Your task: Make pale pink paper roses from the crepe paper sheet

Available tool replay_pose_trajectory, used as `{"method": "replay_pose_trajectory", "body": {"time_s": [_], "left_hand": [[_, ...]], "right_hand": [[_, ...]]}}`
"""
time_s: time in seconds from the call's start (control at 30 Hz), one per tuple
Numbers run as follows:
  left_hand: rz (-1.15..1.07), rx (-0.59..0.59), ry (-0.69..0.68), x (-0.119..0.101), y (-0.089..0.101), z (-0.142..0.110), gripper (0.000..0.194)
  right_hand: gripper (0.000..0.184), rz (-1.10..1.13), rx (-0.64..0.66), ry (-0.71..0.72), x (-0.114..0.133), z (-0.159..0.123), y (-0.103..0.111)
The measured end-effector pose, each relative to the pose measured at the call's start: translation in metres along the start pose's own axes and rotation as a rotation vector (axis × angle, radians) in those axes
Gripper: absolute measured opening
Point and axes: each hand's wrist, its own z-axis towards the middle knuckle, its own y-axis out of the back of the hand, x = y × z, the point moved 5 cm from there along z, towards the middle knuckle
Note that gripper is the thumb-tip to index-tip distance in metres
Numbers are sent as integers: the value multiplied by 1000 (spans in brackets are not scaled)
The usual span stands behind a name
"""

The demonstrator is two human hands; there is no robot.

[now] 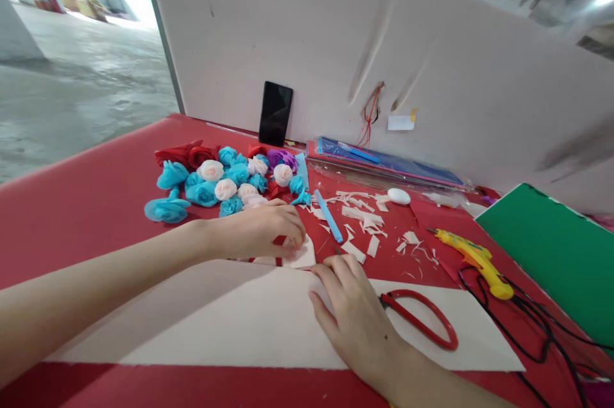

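Note:
My left hand (266, 229) reaches across from the left with its fingers curled down onto cream paper pieces (303, 254), pinching them at the far edge of a long white sheet (230, 325). Flat on that sheet lies my right hand (352, 315), fingers stretched toward the same pieces, thumb apart. Beneath and beside it are scissors with red handles (422, 320); the hand hides most of their blades. Past my left hand sits a cluster of paper flowers, among them a blue flower (204, 193), a pale pink flower (225, 189) and a purple flower (282, 159).
A red table (96, 203) carries cream paper scraps (364, 216), a light blue pen-like stick (329, 216) and a yellow glue gun (480, 261) with black cords. A green board (551, 254) stands right. Behind, a phone (275, 114) leans on a white panel (311, 24) near wrapped sheets (388, 162).

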Motion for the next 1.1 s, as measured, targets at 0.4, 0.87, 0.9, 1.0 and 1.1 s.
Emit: {"method": "replay_pose_trajectory", "body": {"time_s": [0.4,0.87,0.9,1.0,1.1], "left_hand": [[4,-117,-60,1,-7,-7,24],[-2,-234,-46,-4,-14,-10,19],[-1,-237,-52,-4,-14,-9,19],[-1,-241,-66,-2,-16,-9,17],[-9,-219,-74,0,-14,-9,15]], "right_hand": [[26,-80,-87,72,-4,-8,8],[26,9,-48,51,-23,-19,12],[25,26,-36,44,-24,-18,12],[20,85,1,12,-24,-12,11],[11,145,16,-39,-24,-4,8]]}}
